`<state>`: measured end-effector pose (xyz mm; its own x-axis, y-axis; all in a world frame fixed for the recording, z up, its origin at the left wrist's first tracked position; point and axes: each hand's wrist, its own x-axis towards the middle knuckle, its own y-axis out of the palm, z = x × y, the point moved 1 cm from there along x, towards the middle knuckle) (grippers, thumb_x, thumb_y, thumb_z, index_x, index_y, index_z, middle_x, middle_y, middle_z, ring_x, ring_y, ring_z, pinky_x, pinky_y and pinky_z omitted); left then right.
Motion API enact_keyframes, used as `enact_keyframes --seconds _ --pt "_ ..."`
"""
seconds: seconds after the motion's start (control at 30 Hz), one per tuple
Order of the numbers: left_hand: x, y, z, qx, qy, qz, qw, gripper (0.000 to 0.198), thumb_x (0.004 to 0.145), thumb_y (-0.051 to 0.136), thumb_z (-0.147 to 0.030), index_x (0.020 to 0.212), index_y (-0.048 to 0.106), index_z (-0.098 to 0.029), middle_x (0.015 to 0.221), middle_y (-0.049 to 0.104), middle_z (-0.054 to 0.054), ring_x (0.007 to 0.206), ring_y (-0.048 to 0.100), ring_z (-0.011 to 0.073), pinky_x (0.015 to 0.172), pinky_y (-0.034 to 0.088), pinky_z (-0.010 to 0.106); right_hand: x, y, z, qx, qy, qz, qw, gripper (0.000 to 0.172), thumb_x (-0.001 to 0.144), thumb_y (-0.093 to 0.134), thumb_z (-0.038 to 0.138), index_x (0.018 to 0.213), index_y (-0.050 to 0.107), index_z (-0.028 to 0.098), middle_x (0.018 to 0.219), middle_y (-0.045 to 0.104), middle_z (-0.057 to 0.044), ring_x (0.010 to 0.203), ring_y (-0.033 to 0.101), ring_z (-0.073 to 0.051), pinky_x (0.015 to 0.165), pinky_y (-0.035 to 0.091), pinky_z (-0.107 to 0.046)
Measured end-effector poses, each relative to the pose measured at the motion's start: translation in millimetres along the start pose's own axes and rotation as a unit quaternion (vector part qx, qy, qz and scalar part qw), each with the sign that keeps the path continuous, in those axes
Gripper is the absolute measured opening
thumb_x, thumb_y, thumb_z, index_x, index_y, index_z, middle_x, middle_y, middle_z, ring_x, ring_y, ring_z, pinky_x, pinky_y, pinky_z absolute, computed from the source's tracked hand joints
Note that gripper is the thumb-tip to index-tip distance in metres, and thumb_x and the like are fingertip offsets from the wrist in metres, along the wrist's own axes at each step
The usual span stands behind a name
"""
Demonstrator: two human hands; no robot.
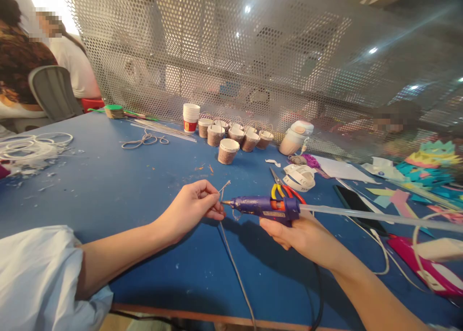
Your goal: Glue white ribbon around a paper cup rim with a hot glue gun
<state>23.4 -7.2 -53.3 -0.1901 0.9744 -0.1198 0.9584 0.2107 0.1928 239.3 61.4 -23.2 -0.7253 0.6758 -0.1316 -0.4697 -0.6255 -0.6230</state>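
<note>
Between the thumb and fingers of my left hand [197, 200] is pinched a thin pale cord [231, 258]; its frayed tip sticks up above the fingers and its length trails down over the table's front edge. My right hand [292, 232] is wrapped round a purple glue gun [256, 205]. The nozzle points left and meets the cord, or nearly so, beside my left fingertips. A long clear glue stick [347, 214] runs out of the gun's back to the right. Beyond the hands stands a brown-wrapped paper cup [228, 152].
Several wrapped cups [216, 134] and a stack of white cups [191, 113] stand farther back. Scissors [278, 179], a ribbon roll [299, 176] and a phone [358, 208] lie right. White cord loops [43, 145] lie left. A perforated metal screen [202, 51] borders the blue table [144, 186].
</note>
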Motion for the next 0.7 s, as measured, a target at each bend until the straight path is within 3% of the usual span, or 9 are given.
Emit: enact_keyframes --seconds 0.13,0.33,0.57,0.7 --pt "0.4 0.1 0.6 -0.005 -0.004 0.004 1.000 0.015 0.079 0.066 -0.022 0.072 0.055 -0.014 0.064 0.067 0.003 0.062 0.069 0.0147 0.067 0.059 0.028 1.3 1.3 1.9 0.026 -0.002 -0.040 0.999 0.039 0.091 0.051 0.052 0.067 0.046 0.020 0.055 0.037 0.005 0.050 0.038 -0.010 0.048 0.035 -0.024" --pt "-0.1 -0.1 0.1 0.004 0.004 0.006 1.000 0.013 0.080 0.064 -0.021 0.072 0.056 -0.014 0.064 0.066 0.002 0.063 0.068 0.0136 0.068 0.059 0.028 -1.7 -0.7 3.2 -0.018 -0.013 -0.010 1.000 0.038 0.089 0.054 0.047 0.063 0.046 0.020 0.053 0.043 0.004 0.050 0.041 -0.011 0.048 0.035 -0.024" --pt "-0.7 1.1 2.6 -0.001 0.000 0.006 1.000 0.017 0.078 0.067 -0.025 0.072 0.055 -0.015 0.063 0.067 0.002 0.063 0.069 0.0150 0.067 0.060 0.029 -2.3 2.3 11.5 -0.050 -0.051 -0.082 0.994 0.028 0.090 0.052 0.043 0.073 0.055 0.021 0.054 0.044 0.003 0.051 0.042 -0.013 0.050 0.036 -0.026" --pt "-0.1 0.5 3.5 0.009 0.005 0.013 1.000 0.015 0.080 0.065 -0.024 0.073 0.055 -0.015 0.063 0.066 0.002 0.063 0.069 0.0147 0.067 0.060 0.029 -3.5 -0.2 8.6 -0.040 -0.039 -0.061 0.997 0.031 0.090 0.053 0.045 0.068 0.053 0.021 0.054 0.045 0.003 0.050 0.042 -0.012 0.050 0.036 -0.026"
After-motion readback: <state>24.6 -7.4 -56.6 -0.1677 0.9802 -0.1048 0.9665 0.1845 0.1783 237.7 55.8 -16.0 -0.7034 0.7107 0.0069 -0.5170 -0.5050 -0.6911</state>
